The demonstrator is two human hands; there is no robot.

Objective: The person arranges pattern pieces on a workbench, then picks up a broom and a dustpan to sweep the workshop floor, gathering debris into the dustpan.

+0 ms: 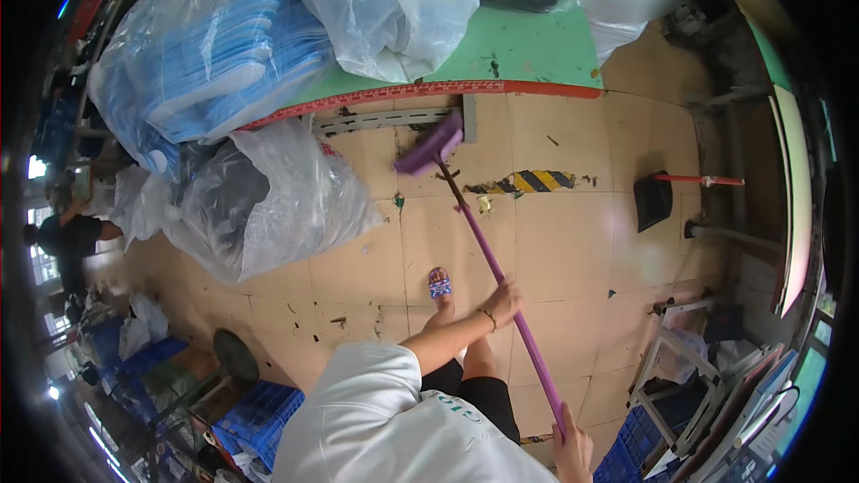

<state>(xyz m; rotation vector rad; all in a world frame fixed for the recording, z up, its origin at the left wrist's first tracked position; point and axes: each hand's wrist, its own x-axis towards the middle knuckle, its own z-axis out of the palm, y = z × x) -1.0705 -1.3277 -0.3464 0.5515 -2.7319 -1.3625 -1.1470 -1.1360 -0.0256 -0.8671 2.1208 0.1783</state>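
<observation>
A purple broom (497, 259) slants across the floor, its bristled head (431, 145) close to the table's grey metal leg and lower bar. Partway down the pole, my left hand (503, 301) is wrapped round it. My right hand (573, 449) grips the pole near its upper end, at the bottom of the picture. Beside the broom head a yellow-and-black striped floor tape (528, 182) is worn and torn. Small dark scraps (338, 322) and a pale crumpled bit (484, 204) lie on the tan floor tiles.
A green-topped table (528, 45) with a red edge bears clear bags (215, 54) of blue, sole-shaped pieces. Below it slumps a large plastic bag (268, 206). A black dustpan (653, 202) with a red handle lies at right. Blue crates (259, 420) stand lower left; another person (67, 237) is far left.
</observation>
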